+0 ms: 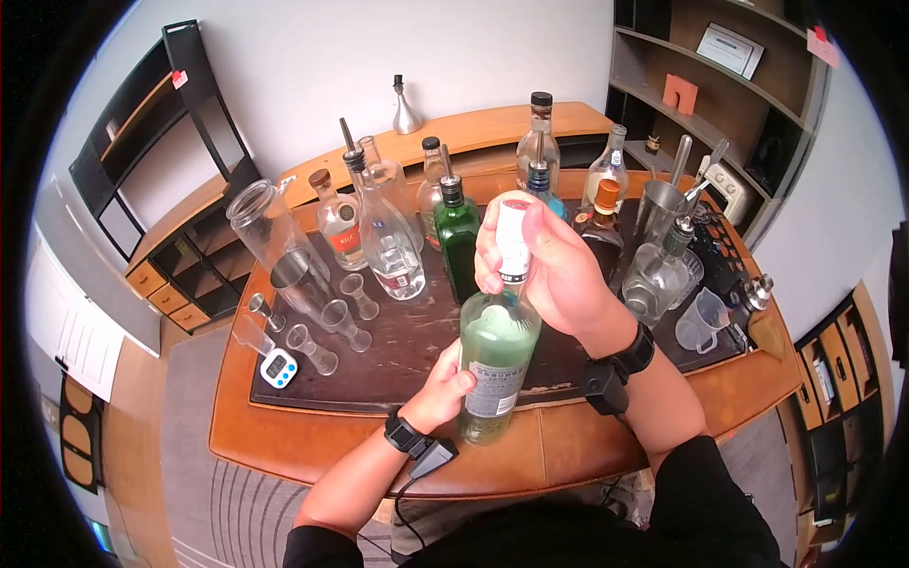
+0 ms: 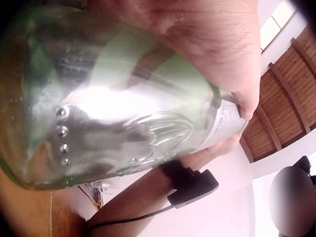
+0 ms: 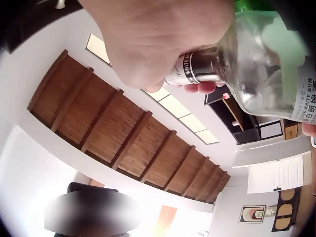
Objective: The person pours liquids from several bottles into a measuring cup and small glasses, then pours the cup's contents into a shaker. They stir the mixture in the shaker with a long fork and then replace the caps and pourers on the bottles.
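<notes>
A pale green glass rum bottle point(image 1: 500, 343) is held upright, in front of my body at the table's near edge. My left hand point(image 1: 441, 386) grips its lower body from the left, thumb beside the grey label. At the top, my right hand point(image 1: 570, 275) holds the white cap point(image 1: 514, 239), its thumb on one side and fingers curled round the other. "WHITE RUM" is legible on the label point(image 3: 305, 101) in the right wrist view. The left wrist view shows the bottle's embossed glass point(image 2: 158, 128) up close, with the left palm against it.
Behind the rum bottle stand a green bottle point(image 1: 456, 248), a clear bottle with a pourer point(image 1: 390, 248) and several others. Small glasses point(image 1: 347, 327), a metal shaker point(image 1: 299, 282) and a white timer point(image 1: 278, 368) are on the left. A plastic jug point(image 1: 702, 322) stands on the right.
</notes>
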`<action>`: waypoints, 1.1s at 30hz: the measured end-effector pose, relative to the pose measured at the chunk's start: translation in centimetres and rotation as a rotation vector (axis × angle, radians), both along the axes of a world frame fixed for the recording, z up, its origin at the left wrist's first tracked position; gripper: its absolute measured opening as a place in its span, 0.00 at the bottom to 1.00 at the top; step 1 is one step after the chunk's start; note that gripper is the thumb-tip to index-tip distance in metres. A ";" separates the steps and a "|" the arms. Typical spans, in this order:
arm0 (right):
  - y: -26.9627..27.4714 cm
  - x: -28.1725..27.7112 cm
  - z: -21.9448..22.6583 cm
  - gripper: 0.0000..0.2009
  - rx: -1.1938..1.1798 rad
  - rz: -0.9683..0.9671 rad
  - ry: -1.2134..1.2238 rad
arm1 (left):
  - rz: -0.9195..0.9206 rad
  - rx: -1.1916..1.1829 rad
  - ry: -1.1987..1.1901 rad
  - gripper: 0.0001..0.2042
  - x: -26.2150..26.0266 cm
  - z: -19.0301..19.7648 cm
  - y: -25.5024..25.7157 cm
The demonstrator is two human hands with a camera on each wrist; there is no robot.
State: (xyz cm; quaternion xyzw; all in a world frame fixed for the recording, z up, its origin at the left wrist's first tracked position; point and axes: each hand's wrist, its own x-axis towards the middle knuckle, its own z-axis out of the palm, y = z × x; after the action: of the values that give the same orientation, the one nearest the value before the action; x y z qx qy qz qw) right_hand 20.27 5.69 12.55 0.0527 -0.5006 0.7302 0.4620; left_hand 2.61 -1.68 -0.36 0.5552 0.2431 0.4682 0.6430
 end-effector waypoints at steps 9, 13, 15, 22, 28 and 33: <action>-3.4 0.3 4.1 0.13 -0.198 -0.484 -0.198 | -0.052 0.013 -0.051 0.45 0.3 0.7 -0.4; -3.3 0.5 3.2 0.13 -0.066 -0.552 -0.115 | -0.072 0.030 -0.029 0.44 0.5 0.8 -0.7; -3.2 0.2 2.9 0.12 -0.033 -0.560 -0.076 | -0.085 0.034 -0.034 0.45 0.5 0.7 -0.7; -3.7 0.2 3.3 0.08 -0.044 -0.569 -0.036 | -0.126 0.046 -0.041 0.45 0.5 0.9 -0.8; -3.9 0.5 3.9 0.10 -0.074 -0.572 -0.095 | -0.142 0.065 -0.032 0.45 0.7 1.0 -0.8; -3.8 1.1 3.9 0.10 -0.060 -0.491 -0.101 | -0.144 0.076 -0.029 0.45 0.8 1.1 -0.7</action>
State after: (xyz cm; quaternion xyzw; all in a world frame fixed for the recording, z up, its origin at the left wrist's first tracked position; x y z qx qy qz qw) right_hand 21.35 1.91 16.43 -0.1208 -0.4987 0.6124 0.6014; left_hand 3.37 -2.41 0.76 0.5884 0.1752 0.4378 0.6568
